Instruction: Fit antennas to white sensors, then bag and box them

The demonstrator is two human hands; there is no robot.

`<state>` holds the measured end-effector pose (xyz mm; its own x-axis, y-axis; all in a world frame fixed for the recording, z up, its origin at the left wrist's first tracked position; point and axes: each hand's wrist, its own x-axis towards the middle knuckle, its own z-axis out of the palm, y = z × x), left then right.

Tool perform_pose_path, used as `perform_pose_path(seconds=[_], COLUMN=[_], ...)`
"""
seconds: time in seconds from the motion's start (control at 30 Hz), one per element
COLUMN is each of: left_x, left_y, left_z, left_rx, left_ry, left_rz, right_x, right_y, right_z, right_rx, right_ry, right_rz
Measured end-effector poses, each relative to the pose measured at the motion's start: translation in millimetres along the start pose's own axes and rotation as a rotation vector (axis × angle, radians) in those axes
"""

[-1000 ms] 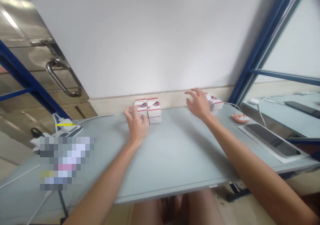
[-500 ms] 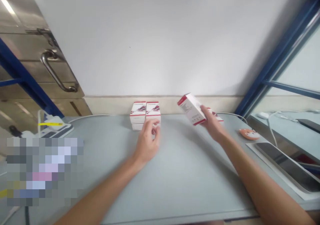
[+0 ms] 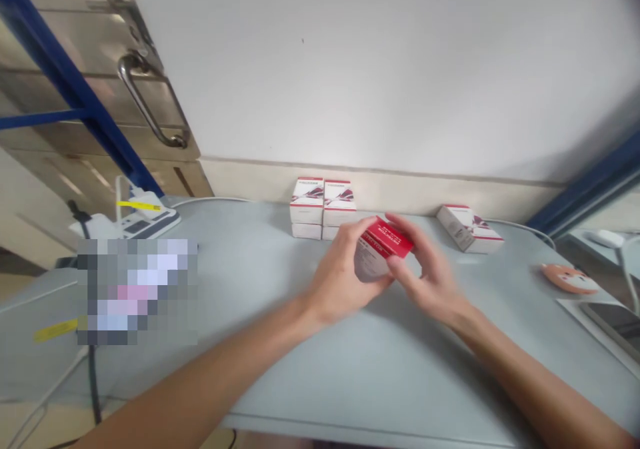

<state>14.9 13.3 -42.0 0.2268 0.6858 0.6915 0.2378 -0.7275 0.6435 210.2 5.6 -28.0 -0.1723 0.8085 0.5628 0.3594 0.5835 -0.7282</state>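
The left hand point(image 3: 340, 262) and right hand point(image 3: 425, 269) are close together, fingers curled around a red-and-white carton point(image 3: 384, 246), holding it above the grey table point(image 3: 360, 376). Beyond stand stacked white cartons point(image 3: 323, 209) and, further right, another carton point(image 3: 469, 229).

White carton point(image 3: 367, 266) with red end panel, tilted, held aloft, matching cartons point(image 3: 323, 208) stacked two by two beyond

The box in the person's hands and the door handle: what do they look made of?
The box looks like printed paperboard, smooth white and red with crisp folded edges. The door handle looks like polished stainless steel, judging by bright highlights along its curved bar.
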Motion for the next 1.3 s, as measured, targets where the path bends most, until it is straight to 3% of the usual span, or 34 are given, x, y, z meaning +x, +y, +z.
perform_pose_path(seconds=[0.13, 0.23, 0.3, 0.4, 0.5, 0.63, 0.73, 0.87, 1.0, 1.17, 1.3], left_x=[-1.8, -1.4, -0.8, 1.4, 4.6, 8.1, 10.3, 14.4, 19.6, 22.4, 22.1], left_y=[1.7, 1.8, 1.9, 2.0, 3.5, 7.7, 8.3, 5.3, 4.2, 1.5, 0.3], left_z=[3.3, 0.9, -2.4, -7.9, -11.9, -14.2, -15.7, -20.4, -26.2, -29.9, -30.6], left_rx=[0.055, 0.088, 0.100, 0.127, 0.178, 0.268, 0.396, 0.589, 0.702, 0.797, 0.875], left_ry=[0.035, -0.026, -0.076, -0.087, -0.094, -0.109, -0.072, 0.001, 0.088, 0.127, 0.102], left_rz=[0.078, 0.191, 0.197, 0.137, 0.105, 0.108, 0.203, 0.288, 0.268, 0.340, 0.394], right_x=[-1.1, 5.9, 10.7, 13.5, 12.7, 13.7, 15.0, 12.5, 9.3, 10.8, 13.3], right_y=[-12.5, -11.5, -5.2, 7.1, 14.0, 8.5, -1.3, -10.1, -10.3, -7.7, -7.6], right_z=[4.7, -1.6, -4.9, -2.1, 2.8, -3.2, -10.3, -9.3, -7.9, -15.8, -18.5], right_rx=[-0.032, 0.039, 0.084, 0.193, 0.211, 0.016, -0.169, -0.260, -0.260, -0.285, -0.342], right_ry=[0.122, 0.341, 0.414, 0.265, 0.101, 0.173, 0.214, 0.201, 0.255, 0.079, 0.022], right_rz=[-0.011, 0.102, 0.212, 0.279, 0.232, -0.024, -0.280, -0.453, -0.456, -0.458, -0.447])
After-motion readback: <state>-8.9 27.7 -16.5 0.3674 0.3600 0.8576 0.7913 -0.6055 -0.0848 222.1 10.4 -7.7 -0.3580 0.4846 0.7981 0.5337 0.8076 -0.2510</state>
